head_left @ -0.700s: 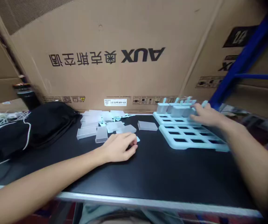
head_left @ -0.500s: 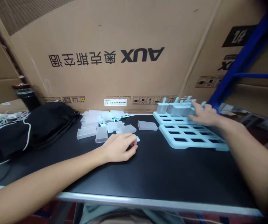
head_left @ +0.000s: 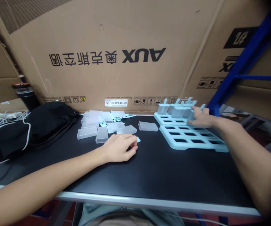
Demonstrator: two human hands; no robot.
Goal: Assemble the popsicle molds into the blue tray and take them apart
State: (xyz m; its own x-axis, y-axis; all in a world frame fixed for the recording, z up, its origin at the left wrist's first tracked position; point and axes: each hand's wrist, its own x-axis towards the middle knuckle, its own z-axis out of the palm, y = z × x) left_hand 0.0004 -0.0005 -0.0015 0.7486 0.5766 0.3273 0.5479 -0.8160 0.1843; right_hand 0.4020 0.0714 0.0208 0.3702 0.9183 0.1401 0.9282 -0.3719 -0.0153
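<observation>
My left hand (head_left: 121,147) rests on the black table with fingers curled. A light blue piece (head_left: 138,139) pokes out just behind its fingers; what they hold, if anything, is hidden. My right hand (head_left: 200,117) is at the back of a light blue popsicle mold rack (head_left: 184,145), its fingers around a popsicle mold (head_left: 191,113) partly hidden by them. Beside it, several clear popsicle molds with blue stick tops (head_left: 163,108) stand upright in the back row. Loose clear mold sleeves (head_left: 148,126) lie left of the rack, several piled behind my left hand.
Blue sticks (head_left: 118,119) lie among the piled sleeves. A black cloth bag (head_left: 48,122), white cables (head_left: 27,135) and a dark bottle (head_left: 27,95) are at left. A large cardboard box (head_left: 90,81) walls the back; a blue metal frame (head_left: 244,59) rises at right.
The view has shifted slightly. My right hand has settled a little lower and closer around the mold in the rack. My left hand stays nearly in place.
</observation>
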